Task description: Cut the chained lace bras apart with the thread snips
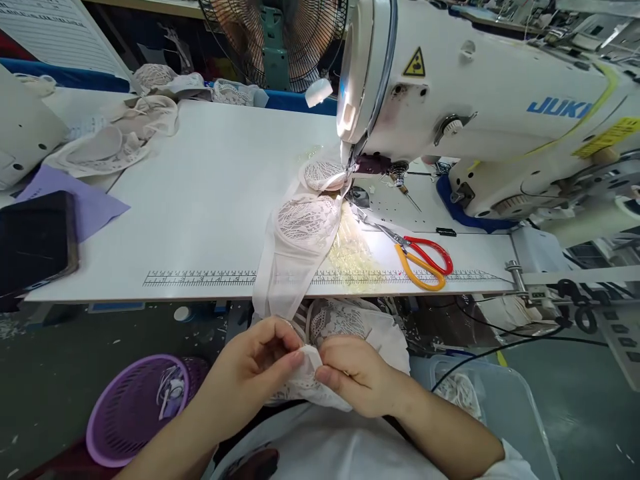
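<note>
1. The left hand (267,367) and the right hand (357,373) both pinch a white lace garment (340,321), thumbs against curled fingers, on the near side of the sewing machine (475,87).
2. A pale edge of this garment shows between the two grips; its lace spreads beyond them toward the sewing machine and hangs below them over the lap.
3. The hands cover much of it, several fingertips are hidden, and where it meets the second lace garment (305,223) cannot be made out.
4. That second piece runs from the sewing machine's needle area toward the hands; its far end is obscured there.
5. Scissors (425,260) lie on the near side of the sewing machine, their blade tips hard to distinguish.
6. The sewing machine itself is cut off at the top and right.
</note>
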